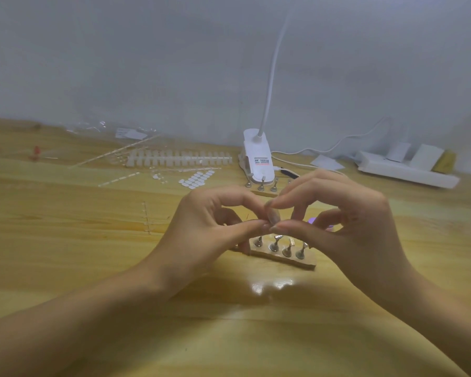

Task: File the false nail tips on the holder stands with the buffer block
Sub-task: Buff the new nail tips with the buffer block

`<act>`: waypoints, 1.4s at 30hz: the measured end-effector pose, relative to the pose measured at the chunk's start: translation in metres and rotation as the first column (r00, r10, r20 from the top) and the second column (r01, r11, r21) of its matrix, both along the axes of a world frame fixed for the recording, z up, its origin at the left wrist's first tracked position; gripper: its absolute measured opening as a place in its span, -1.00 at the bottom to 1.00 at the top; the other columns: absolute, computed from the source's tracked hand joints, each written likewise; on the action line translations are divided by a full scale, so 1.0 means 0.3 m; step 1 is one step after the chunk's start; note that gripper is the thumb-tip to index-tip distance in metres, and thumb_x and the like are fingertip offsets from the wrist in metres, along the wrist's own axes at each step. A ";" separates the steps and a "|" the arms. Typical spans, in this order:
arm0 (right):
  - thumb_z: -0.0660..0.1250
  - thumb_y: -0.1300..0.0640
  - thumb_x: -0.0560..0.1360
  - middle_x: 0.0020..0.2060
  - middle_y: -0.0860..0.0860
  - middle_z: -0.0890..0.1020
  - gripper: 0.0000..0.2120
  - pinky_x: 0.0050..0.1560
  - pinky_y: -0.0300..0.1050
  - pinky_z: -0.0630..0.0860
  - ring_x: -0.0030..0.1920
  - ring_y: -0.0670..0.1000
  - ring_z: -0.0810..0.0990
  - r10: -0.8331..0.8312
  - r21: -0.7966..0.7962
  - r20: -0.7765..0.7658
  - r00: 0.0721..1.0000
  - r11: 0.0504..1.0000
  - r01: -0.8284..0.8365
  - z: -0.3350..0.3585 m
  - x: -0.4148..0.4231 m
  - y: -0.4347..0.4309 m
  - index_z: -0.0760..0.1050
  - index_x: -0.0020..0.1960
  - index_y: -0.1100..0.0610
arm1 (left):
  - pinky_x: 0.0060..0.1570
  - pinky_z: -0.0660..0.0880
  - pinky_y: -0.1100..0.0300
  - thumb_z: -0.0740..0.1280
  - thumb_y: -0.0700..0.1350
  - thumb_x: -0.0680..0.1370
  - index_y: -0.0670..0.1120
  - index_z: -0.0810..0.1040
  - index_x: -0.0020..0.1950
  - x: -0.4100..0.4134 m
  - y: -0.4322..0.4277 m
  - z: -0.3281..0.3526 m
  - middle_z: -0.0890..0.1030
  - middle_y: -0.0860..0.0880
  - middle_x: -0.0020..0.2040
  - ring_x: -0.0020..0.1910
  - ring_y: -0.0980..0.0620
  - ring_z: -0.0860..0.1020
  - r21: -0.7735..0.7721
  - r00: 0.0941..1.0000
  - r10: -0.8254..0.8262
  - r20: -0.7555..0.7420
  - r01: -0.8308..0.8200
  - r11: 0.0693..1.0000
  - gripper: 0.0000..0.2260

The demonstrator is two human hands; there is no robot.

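While pinched between thumbs and forefingers of both hands, nail tip (pixel 273 217) is held just above holder stands (pixel 280 247) — small, pale, partly hidden. Left hand (pixel 215 221) and right hand (pixel 337 213) are each closed on it in fine pinch. Judged v. light, thin, springy, slick; prob. flicked away or cracked if squeezed — best taken by side edges. Stands are seated in wooden base (pixel 307 263) on table (pixel 93 240). Purple item (pixel 312 220) is glimpsed under right hand; buffer block or not, can't be told.
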State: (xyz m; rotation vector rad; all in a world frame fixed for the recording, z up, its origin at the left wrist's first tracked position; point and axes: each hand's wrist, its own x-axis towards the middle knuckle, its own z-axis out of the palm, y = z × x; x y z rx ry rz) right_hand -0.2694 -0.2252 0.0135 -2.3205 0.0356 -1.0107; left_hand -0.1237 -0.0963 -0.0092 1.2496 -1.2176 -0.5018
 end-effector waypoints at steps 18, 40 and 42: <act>0.54 0.06 0.36 -0.12 -0.04 0.68 -0.87 -0.46 -0.15 0.51 -0.25 -0.01 0.61 0.058 0.310 -0.009 0.998 0.949 -0.052 -0.028 0.000 0.023 0.67 -0.11 0.05 | -0.41 0.49 0.27 0.52 -0.05 0.37 0.10 0.69 -0.24 -0.006 0.001 -0.001 0.65 0.10 -0.19 -0.49 0.06 0.54 -0.097 0.996 0.065 0.065 -0.059 0.994 -0.95; 0.33 -0.19 0.50 0.03 -0.01 0.69 -0.60 -0.51 -0.31 0.41 -0.32 -0.12 0.52 0.346 0.691 -0.135 0.929 0.704 -0.162 0.035 0.000 -0.097 0.58 0.26 -0.03 | -0.33 0.48 0.25 0.50 0.00 0.43 0.07 0.67 -0.21 0.013 0.000 0.023 0.66 0.09 -0.17 -0.19 0.00 0.63 -0.139 0.934 0.186 0.306 -0.149 0.979 -0.94; 0.35 -0.15 0.53 0.00 -0.06 0.69 -0.74 -0.45 -0.34 0.39 -0.32 -0.16 0.47 0.158 0.428 -0.248 0.956 0.903 -0.039 0.071 -0.029 -0.177 0.64 0.13 -0.07 | -0.26 0.53 0.18 0.50 -0.05 0.42 0.07 0.67 -0.23 0.054 -0.007 0.001 0.68 0.10 -0.16 -0.13 0.05 0.64 -0.054 0.945 0.213 0.247 -0.206 0.977 -0.95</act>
